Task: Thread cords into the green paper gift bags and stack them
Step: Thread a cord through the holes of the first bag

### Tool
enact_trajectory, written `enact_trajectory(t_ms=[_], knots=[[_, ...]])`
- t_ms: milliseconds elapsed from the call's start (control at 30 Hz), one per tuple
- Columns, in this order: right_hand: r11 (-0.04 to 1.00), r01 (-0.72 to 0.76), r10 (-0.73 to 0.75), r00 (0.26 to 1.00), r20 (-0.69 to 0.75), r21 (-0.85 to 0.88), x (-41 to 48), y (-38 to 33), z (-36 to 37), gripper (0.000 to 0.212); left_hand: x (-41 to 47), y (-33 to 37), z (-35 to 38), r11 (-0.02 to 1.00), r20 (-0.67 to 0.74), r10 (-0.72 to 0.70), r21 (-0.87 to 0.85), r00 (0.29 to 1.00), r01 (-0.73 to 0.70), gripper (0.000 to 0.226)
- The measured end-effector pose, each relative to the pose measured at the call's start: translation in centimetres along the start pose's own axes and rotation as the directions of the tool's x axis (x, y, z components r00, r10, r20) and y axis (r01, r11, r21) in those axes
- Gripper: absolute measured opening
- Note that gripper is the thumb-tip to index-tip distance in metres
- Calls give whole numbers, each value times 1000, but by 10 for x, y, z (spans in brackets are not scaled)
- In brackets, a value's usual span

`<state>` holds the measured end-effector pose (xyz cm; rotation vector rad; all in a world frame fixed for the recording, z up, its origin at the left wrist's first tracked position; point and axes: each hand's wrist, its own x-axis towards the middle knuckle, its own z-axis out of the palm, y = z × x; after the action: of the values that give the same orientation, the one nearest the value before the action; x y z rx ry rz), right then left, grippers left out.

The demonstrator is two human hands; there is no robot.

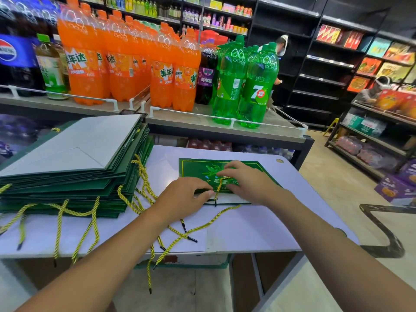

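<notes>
Bright even shop light, soft shadows — edges bowed, corners blurred

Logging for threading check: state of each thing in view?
green bag, flat on table, printed side up.
cord, looped over bag's near edge.
left hand, fingers on bag's near edge.
right hand, pinching cord.
stack, piled at left, cords threaded.
loose cords, draped over table edge.

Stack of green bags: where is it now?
Head view: the stack of green bags sits on the left of the white table, left of the flat bag being threaded and in front of the orange soda bottles.
</notes>
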<state>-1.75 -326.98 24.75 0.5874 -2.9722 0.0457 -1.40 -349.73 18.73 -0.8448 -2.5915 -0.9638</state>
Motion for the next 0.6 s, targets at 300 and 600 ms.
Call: enact_trajectory(t_ms=[300,600], knots=[[993,14,-2,994,108,-114,43,16,-4,30,-1,-3,0,1000,28,-4,27,1000,3,31],[999,-25,21,990,137,27,47,37,-5,8,3,-6,7,938,216,-129,343,968,49,59]])
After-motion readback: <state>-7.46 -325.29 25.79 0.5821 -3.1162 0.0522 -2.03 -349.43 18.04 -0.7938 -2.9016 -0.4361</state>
